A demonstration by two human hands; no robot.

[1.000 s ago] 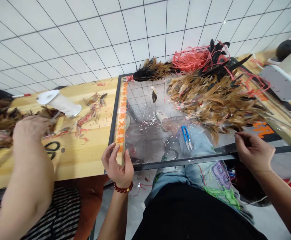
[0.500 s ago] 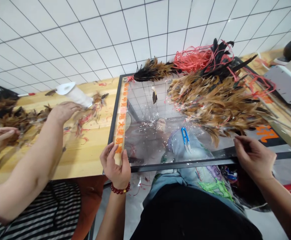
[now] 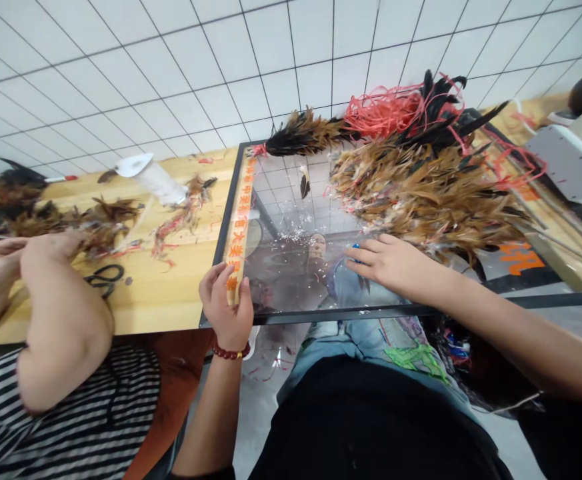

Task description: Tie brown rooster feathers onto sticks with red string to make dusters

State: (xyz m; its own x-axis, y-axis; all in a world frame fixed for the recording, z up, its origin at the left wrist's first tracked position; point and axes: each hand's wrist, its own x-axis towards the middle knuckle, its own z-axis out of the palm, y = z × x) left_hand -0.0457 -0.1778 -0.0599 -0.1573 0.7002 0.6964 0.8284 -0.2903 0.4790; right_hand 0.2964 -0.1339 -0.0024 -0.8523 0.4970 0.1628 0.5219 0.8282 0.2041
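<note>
My left hand (image 3: 228,303), with a red bead bracelet at the wrist, rests at the left front corner of a black-framed glass panel (image 3: 291,317). Its fingers are apart and hold nothing. Over the glass, my right hand (image 3: 395,263) reaches in with fingers stretched out flat. It covers most of the blue thread snips (image 3: 356,247), so whether it touches them is unclear. Just beyond it lies a big pile of brown feathers (image 3: 441,193). A tied bundle of dark feathers (image 3: 301,137) and one loose feather (image 3: 304,183) lie farther back.
Pink string (image 3: 383,113) is heaped by the tiled wall. To the left, a co-worker's arm (image 3: 65,320) crosses the wooden table (image 3: 165,303) near more feathers (image 3: 105,220), black-handled scissors (image 3: 105,277) and a white spool (image 3: 158,180). A grey-white device (image 3: 561,163) stands at right.
My right hand has moved left from the panel's front edge onto the snips, fingers now extended. My left hand stays at the corner. The co-worker's arm has drawn back left, uncovering the scissors.
</note>
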